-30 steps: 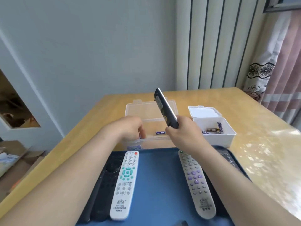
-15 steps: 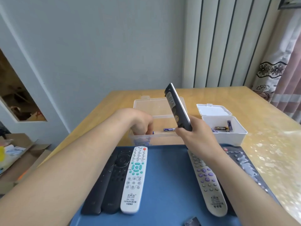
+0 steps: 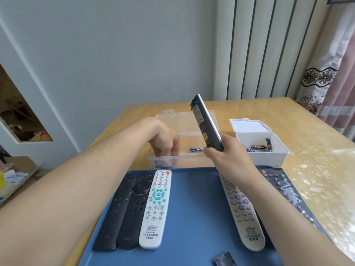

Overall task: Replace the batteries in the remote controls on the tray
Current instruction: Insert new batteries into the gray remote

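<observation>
On the wooden counter, as the head camera shows it, a blue tray lies nearest to the person. Five remotes rest on it. Two black remotes lie side by side at the left, and a white remote lies just beside the second of them. A grey remote with purple buttons lies at the right. Past it, at the tray's right edge, is a dark remote that looks wrapped in shiny film. A small dark cover lies at the near edge of the tray.

Just behind the tray stand two boxes, a clear box at the left and a white box at the right, both with the lid open backwards. The left hand reaches down into the clear box, its fingers curled toward some corner batteries at the near left corner. Whether it pinches one I cannot tell, because the fingertips are blurred behind the box wall. A single battery lies on the floor of this box, apart from the hand. The white box holds several loose batteries.

The right hand grips a sixth one — the held remote — with fingers wrapped round its lower end. This black remote is raised above the boxes, tilted up and away, and its labelled back faces the person.
</observation>
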Available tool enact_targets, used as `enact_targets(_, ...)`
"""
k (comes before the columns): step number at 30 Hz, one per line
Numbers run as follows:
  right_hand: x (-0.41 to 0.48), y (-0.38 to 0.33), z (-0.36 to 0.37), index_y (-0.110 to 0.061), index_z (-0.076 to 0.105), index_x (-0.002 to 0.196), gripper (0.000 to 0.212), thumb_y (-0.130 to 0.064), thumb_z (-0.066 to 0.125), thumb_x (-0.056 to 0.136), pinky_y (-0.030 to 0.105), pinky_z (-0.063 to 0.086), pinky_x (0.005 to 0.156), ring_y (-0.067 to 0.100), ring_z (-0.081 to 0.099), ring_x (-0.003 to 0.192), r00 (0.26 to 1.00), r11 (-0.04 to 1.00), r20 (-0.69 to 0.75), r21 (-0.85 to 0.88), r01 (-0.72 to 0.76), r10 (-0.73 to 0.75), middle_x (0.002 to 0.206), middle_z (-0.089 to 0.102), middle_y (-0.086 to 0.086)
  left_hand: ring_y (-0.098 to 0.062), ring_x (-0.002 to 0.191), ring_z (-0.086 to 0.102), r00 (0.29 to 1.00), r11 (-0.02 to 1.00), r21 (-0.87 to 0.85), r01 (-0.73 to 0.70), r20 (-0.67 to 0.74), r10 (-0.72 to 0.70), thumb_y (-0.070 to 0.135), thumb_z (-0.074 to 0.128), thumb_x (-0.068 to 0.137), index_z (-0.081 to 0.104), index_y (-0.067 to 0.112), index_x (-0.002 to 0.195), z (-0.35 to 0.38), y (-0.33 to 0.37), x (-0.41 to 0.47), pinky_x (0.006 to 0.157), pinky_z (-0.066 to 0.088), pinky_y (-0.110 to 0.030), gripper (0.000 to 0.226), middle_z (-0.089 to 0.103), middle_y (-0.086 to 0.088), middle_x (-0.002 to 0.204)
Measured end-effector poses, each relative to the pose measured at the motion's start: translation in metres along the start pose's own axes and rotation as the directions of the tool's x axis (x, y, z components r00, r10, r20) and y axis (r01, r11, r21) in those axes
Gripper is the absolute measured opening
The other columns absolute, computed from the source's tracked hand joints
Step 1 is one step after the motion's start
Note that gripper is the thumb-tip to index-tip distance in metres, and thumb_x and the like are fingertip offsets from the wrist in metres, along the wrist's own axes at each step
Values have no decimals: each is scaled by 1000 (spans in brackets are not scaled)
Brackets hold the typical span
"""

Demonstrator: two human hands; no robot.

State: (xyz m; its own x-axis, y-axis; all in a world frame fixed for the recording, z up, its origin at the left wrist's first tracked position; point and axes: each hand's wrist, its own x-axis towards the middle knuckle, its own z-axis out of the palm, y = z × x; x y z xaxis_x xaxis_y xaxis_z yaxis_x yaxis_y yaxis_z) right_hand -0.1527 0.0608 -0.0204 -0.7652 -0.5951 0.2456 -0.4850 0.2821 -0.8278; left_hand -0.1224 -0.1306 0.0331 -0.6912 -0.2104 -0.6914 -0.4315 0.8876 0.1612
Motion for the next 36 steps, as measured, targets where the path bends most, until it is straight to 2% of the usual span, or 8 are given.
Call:
enact_targets(4,-2,-3,-1,-18,42,71,23,-16,57,89,25,30,49,17,37,56,999,999,12,22,-33,33,62,41,-1,-24,90,70,985,993,-88,-82,-162,67,-1,71,81,73,12,93,8,-7,-5,71,59,-23,18,73,-3,87)
enact_targets(7,-1,-5,-3,-14,47,72,20,-14,58,89,25,33,48,18,38,56,996,990,-13,114,-83,85,61,42,-1,-16,81,67,874,912,-265,-313,-456,167,4,68,86,71,11,93,14,-13,-17,72,57,-25,11,74,-6,91)
enact_targets(11,0,-17,-12,-2,61,93,11,-11,63,87,27,42,54,21,53,66,974,901,-15,384,-202,224,76,63,16,-17,76,71,691,376,-607,-700,-709,141,5,62,89,65,10,90,38,0,-41,64,57,-21,6,75,-7,87)
enact_targets(14,-5,-31,-21,-1,60,102,13,-7,62,91,31,51,62,25,61,68,937,617,207,710,-341,280,81,68,19,-16,74,71,651,94,-644,-759,-754,89,12,63,83,65,10,90,61,16,-49,66,57,-23,8,75,-6,85)
enact_targets(17,-14,-44,-28,6,61,108,26,-8,68,87,34,59,66,32,64,75,917,519,348,757,-397,194,82,67,20,-9,68,67,590,69,-587,-806,-807,33,23,66,73,66,16,87,78,31,-58,69,52,-25,16,74,1,77)
enact_targets(24,-39,-58,-33,7,67,97,29,-8,73,72,32,60,72,32,71,79,932,492,357,802,-338,59,85,70,20,-23,73,66,412,-12,-414,-910,-901,-138,19,70,71,72,10,89,106,47,-83,70,57,-32,21,74,-7,83)
enact_targets(31,-69,-44,-30,9,60,112,32,1,69,83,25,57,59,24,70,67,944,467,282,820,-330,173,85,71,18,-20,77,71,484,-85,-476,-875,-858,-170,13,67,75,70,11,98,137,54,-82,72,56,-25,23,75,-10,87)
enact_targets(36,-83,-31,-29,-2,64,98,15,3,66,84,22,55,56,20,68,65,946,426,243,848,-314,213,82,70,17,-17,61,58,530,-209,-499,-841,-836,-142,-1,38,99,65,7,109,146,52,-82,68,54,-28,30,62,-6,73)
